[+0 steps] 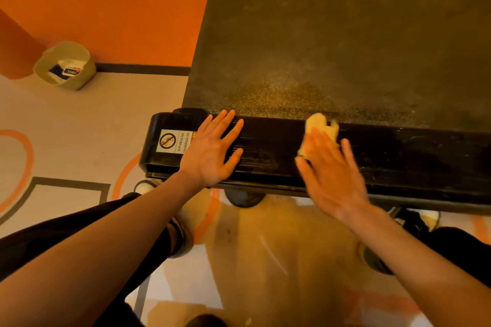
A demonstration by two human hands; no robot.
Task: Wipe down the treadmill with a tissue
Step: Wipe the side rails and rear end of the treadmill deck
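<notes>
The black treadmill point(332, 42) fills the upper right, its dusty belt running away from me. Its glossy rear end cover point(271, 146) crosses the middle of the view. My left hand point(212, 151) rests flat on that cover with fingers spread, next to a "No stepping on surface" sticker point(171, 141). My right hand point(332, 172) lies flat with straight fingers and presses a crumpled pale tissue point(317, 125) onto the cover near the belt's edge. The tissue sticks out beyond my fingertips; the rest of it is hidden under the hand.
A small bin point(65, 65) with some rubbish stands on the floor at the left, against the orange wall point(106, 8). My legs and shoes point(414, 220) are below the treadmill's end. A treadmill wheel point(243, 198) sits under the cover.
</notes>
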